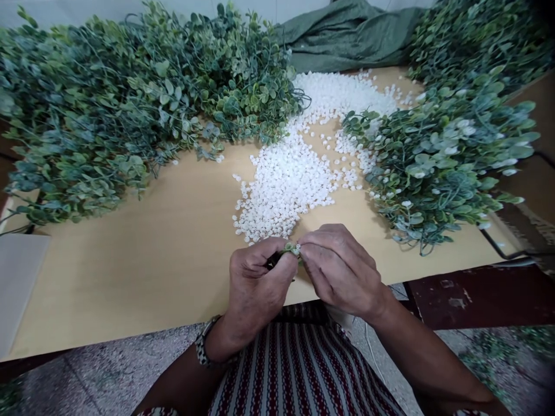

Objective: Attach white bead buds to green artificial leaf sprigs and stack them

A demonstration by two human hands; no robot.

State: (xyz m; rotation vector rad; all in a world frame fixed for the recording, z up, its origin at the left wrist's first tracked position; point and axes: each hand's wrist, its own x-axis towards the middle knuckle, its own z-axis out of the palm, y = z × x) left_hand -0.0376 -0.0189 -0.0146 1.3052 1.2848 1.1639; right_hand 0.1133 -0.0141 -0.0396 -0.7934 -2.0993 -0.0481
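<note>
My left hand [260,277] is closed in a pinch around a small green plastic sprig [290,248], most of which is hidden by the fingers. Fingertips of my right hand [340,263] press together right beside the sprig's tip, at a small whitish piece [298,247]. That piece looks like the loose ones on the table, though the fingers partly cover it. Just beyond both hands lies a heap of small white plastic pieces [281,188], spread over the tabletop.
Artificial leafy greenery [143,98] is piled at the left and back of the table [151,254]. At the right lies a bunch of sprigs with white tips [437,167], with more greenery behind. A green cloth [351,34] sits at the back; a pale board [19,283] is at far left.
</note>
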